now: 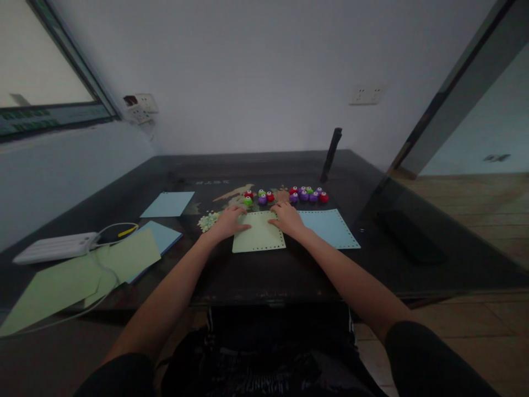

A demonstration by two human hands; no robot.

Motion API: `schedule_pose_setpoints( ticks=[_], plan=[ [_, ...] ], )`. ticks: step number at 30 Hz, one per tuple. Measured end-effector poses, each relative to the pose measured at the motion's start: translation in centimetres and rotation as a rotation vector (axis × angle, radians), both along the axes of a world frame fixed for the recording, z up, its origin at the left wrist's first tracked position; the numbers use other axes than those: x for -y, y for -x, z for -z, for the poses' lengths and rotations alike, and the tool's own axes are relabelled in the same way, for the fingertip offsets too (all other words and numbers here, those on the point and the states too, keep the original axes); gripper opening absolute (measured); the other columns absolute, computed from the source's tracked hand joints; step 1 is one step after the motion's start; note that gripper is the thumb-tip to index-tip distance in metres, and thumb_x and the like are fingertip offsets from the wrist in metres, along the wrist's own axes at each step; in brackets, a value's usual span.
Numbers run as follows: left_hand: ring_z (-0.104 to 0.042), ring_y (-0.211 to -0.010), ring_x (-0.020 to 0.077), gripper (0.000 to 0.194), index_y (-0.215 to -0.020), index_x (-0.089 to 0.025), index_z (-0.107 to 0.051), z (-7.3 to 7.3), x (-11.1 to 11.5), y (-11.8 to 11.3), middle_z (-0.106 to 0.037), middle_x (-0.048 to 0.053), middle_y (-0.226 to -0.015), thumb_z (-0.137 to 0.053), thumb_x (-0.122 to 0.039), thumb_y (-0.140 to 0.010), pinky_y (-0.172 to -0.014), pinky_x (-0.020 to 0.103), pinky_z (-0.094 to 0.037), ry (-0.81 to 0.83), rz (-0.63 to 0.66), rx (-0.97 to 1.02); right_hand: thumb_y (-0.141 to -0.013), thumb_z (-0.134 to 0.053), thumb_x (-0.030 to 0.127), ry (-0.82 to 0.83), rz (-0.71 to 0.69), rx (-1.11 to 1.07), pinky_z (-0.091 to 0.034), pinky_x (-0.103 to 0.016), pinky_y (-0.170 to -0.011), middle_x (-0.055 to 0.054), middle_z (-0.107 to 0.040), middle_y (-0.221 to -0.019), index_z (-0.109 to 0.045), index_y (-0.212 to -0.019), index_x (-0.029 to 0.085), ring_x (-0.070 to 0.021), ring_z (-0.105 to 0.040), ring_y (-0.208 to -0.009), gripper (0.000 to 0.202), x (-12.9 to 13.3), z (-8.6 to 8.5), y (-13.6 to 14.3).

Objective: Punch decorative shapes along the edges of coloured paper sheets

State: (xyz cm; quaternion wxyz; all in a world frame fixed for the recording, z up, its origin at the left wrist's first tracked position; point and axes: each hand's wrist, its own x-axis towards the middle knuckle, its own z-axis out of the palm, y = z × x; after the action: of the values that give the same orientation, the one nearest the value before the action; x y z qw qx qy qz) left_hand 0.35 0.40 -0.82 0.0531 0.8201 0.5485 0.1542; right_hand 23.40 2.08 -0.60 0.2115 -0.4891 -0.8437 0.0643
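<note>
A pale green sheet (259, 234) with small marks along its edges lies on the dark table, between my hands. My left hand (230, 221) rests at its upper left edge, fingers apart. At its upper right edge lies my right hand (287, 219), also with fingers spread. A light blue sheet (330, 229), marked along its edges, is to the right, partly behind my right forearm. Close to my left hand sits a pile of small pale pieces (208, 221). Beyond the hands stand several small red, green and purple balls with eyes (305, 195).
Pale green sheets (68, 281) overlap a blue one at the left, with a cable across them beside a white power strip (55, 247). Another light blue sheet (168, 204) lies behind. A black upright object (331, 155) and a dark flat object (409, 237) are at the right.
</note>
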Motion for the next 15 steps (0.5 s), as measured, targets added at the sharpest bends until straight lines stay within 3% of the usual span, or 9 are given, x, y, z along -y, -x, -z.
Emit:
schedule_pose_setpoints(
  ticks=[5,9,15],
  plan=[
    [-0.052,-0.106,0.0294,0.042,-0.102,-0.015,-0.057,-0.5,0.4,-0.3,-0.059,0.013,-0.109,-0.070,-0.037,-0.068,-0.094,0.043,-0.038,-0.004,-0.004,0.072,-0.068,-0.067,0.011,0.049,0.008,-0.199,-0.041,-0.036,-0.084,-0.008,-0.062,-0.097,-0.061,-0.094,0.017,-0.0235,-0.055,-0.095,0.027,0.1,-0.2,-0.2],
    [-0.054,-0.101,0.0292,0.042,-0.100,-0.014,-0.054,-0.7,0.5,-0.5,-0.060,0.014,-0.104,-0.071,-0.029,-0.065,-0.087,0.041,-0.041,0.009,-0.037,0.142,-0.067,-0.064,0.011,0.125,0.027,-0.338,-0.042,-0.029,-0.068,0.001,-0.059,-0.074,-0.059,-0.091,0.018,-0.0162,-0.056,-0.068,0.025,-0.4,0.3,-0.4],
    [-0.059,-0.090,0.0245,0.033,-0.096,-0.016,-0.055,-1.3,0.2,-0.2,-0.062,0.007,-0.092,-0.067,-0.021,-0.065,-0.081,0.038,-0.043,0.040,-0.125,0.384,-0.066,-0.063,0.011,0.234,-0.002,-0.525,-0.042,-0.026,-0.059,0.005,-0.052,-0.061,-0.058,-0.090,0.016,-0.0130,-0.053,-0.059,0.026,-1.5,0.6,-0.8]
  ],
)
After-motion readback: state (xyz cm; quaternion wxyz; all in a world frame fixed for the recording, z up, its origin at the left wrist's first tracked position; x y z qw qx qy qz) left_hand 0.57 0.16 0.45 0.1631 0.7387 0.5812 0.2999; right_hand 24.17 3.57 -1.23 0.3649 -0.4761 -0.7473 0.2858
